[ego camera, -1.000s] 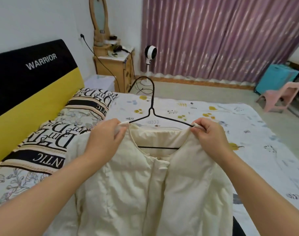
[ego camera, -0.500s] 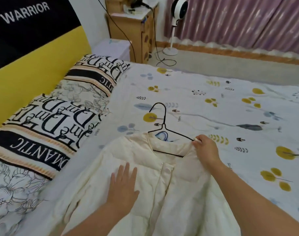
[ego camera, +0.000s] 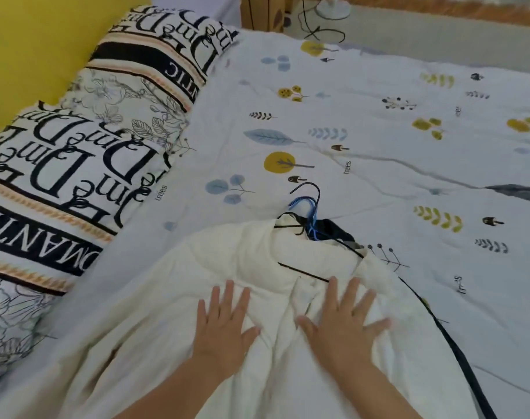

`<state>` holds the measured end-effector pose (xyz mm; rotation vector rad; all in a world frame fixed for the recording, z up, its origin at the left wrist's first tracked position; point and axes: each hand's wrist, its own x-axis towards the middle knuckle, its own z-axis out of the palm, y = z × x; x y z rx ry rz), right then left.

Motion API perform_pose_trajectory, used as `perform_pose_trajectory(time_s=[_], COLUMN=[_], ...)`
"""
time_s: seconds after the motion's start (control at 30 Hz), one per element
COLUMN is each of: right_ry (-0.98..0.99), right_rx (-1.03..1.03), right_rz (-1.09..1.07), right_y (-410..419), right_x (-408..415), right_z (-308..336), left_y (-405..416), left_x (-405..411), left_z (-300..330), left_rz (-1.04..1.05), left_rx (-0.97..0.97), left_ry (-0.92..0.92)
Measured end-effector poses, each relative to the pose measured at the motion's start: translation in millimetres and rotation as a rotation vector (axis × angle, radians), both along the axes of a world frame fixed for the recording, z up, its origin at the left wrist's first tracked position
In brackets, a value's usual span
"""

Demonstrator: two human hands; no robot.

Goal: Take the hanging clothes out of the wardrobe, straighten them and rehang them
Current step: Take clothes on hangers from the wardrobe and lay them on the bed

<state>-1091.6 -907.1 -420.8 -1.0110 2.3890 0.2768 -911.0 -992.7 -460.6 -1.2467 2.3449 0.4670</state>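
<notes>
fingers (ego camera: 333,287) of two hands flatten one jacket (ego camera: 173,297), perhaps.

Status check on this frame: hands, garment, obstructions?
Left hand, right hand flat, fingers spread on cream jacket. Jacket on bed, black hanger inside. Blue hanger beneath collar.

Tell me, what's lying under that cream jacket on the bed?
Under the cream jacket a dark garment and blue hanger hooks peek out at the collar, and a dark edge runs along its right side. Both hands press flat on top. The rest is covered.
</notes>
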Motion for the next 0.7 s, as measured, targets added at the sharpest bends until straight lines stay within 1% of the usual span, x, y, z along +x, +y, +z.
perform_pose_trajectory(time_s=[0.07, 0.1, 0.17, 0.23, 0.27, 0.4, 0.5, 0.57, 0.7], right_ry=[0.002, -0.016, -0.023, 0.005, 0.0, -0.068, -0.073, -0.088, -0.167], right_rx=[-0.047, -0.058, -0.014, 0.0, 0.015, 0.065, -0.01, -0.063, -0.152], right_rz=[0.056, 0.047, 0.062, 0.086, 0.085, 0.089, 0.055, 0.051, 0.133], right_y=[-3.3, -5.4, -8.5, -5.2, -6.0, -10.2, -5.7, 2.1, 27.0], right_x=[-10.5, -15.5, -19.8, -21.6, -22.3, -24.1, -17.8, -3.4, 36.9], right_z=[-14.4, -18.3, -17.6, -24.0, -19.6, 11.8, 43.0, 67.6, 116.7], left_y=[-2.9, -4.5, -8.5, -12.1, -14.8, -18.2, -18.8, -14.1, 3.1], left_x=[-3.2, -4.6, -5.8, -8.8, -9.4, -12.8, -9.4, -0.3, 28.2], left_z=[-2.5, -5.2, -4.4, 3.8, 4.8, 34.1, 72.3, 98.6, 152.2], left_rz=[-0.008, -0.012, -0.017, 0.015, -0.013, -0.075, -0.131, -0.141, -0.116], left_rx=[0.048, 0.046, 0.017, 0.033, 0.023, 0.092, 0.145, 0.154, 0.195], left_ry=[-0.023, -0.032, -0.04, -0.069, -0.074, -0.176, -0.199, -0.164, -0.041])
